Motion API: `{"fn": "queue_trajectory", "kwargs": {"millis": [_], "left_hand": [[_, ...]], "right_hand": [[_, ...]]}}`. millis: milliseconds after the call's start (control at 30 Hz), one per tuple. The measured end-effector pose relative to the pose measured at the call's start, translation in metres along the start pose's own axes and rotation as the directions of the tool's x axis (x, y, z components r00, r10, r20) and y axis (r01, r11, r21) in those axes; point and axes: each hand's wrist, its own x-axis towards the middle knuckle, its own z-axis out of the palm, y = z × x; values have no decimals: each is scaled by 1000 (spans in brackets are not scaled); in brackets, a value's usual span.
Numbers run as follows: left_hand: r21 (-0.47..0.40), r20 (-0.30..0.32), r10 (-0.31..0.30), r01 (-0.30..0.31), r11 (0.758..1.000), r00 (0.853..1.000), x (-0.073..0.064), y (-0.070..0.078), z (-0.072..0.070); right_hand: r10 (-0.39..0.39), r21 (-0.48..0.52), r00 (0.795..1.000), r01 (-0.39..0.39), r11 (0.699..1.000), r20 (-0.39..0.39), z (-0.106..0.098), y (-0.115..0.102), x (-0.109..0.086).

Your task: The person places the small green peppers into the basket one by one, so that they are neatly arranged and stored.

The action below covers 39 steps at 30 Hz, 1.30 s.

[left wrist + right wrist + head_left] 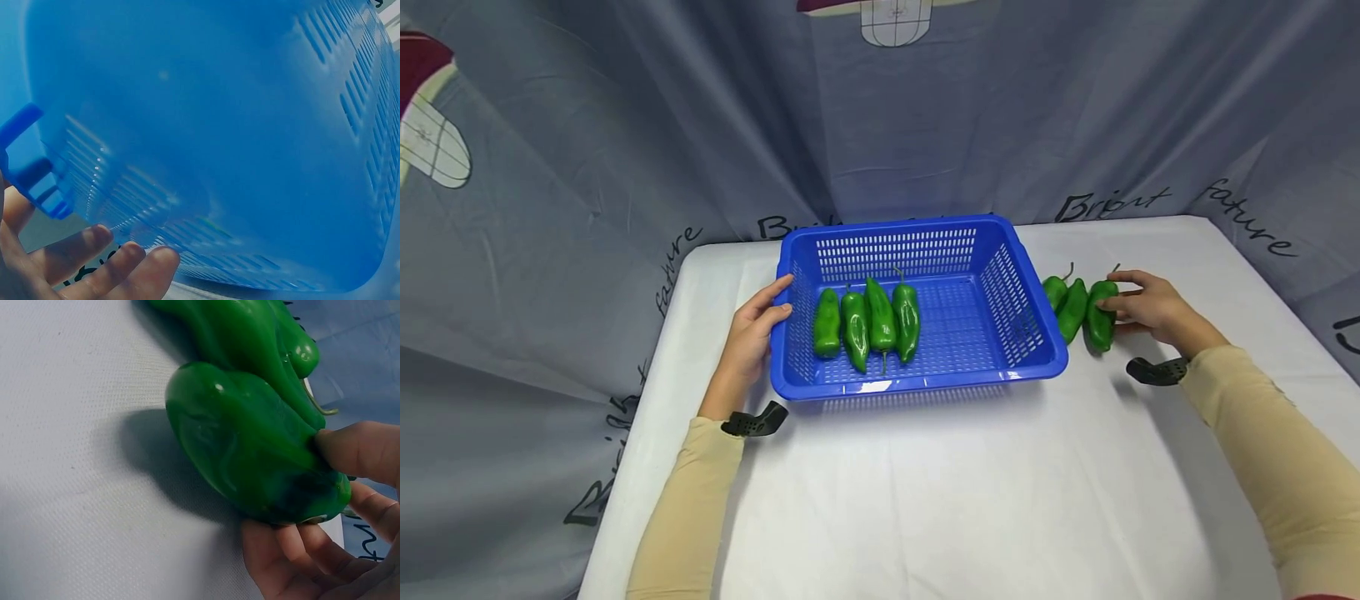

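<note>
A blue plastic basket (917,385) stands on the white table with several green peppers (881,315) lying side by side in its left half. At the basket's left rim my left hand (747,342) holds on, thumb and index finger at the edge; in the left wrist view its other fingers (150,269) lie by the outer wall. To the right of the basket my right hand (1153,310) grips a green pepper (1101,317) between thumb and fingers. In the right wrist view this pepper (244,444) is close to the table, its stem end partly hidden by the hand.
Two more green peppers, one in front (1072,311) and one behind (1055,290), lie between the basket's right wall and the gripped pepper. A grey printed curtain (910,125) hangs behind the white-covered table (962,492). Dark straps with small devices (756,419) sit on both wrists.
</note>
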Motion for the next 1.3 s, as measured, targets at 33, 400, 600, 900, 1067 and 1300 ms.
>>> {"fn": "queue_trajectory", "kwargs": {"millis": [33, 400, 600, 900, 1067, 1300], "left_hand": [[-1, -2, 1, -1, 1000, 1000, 0, 0, 0], [-9, 9, 12, -12, 1000, 1000, 2, 2, 3], [-9, 12, 16, -16, 1000, 1000, 1, 1, 3], [-16, 3, 11, -11, 1000, 1000, 1, 2, 4], [-22, 2, 6, -6, 1000, 1000, 1, 2, 3], [-30, -9, 3, -4, 1000, 1000, 0, 2, 1]], "right_hand": [[-2, 2, 1000, 2, 1000, -2, -1, 1, 0], [-13, 11, 1000, 13, 1000, -25, -6, 1, -6], [-29, 51, 1000, 29, 998, 7, -7, -8, -10], [-82, 84, 997, 82, 993, 5, -11, -28, -21], [-120, 102, 993, 120, 988, -7, -13, -44, -26], [-161, 109, 987, 161, 981, -1, -7, -73, -30]]}}
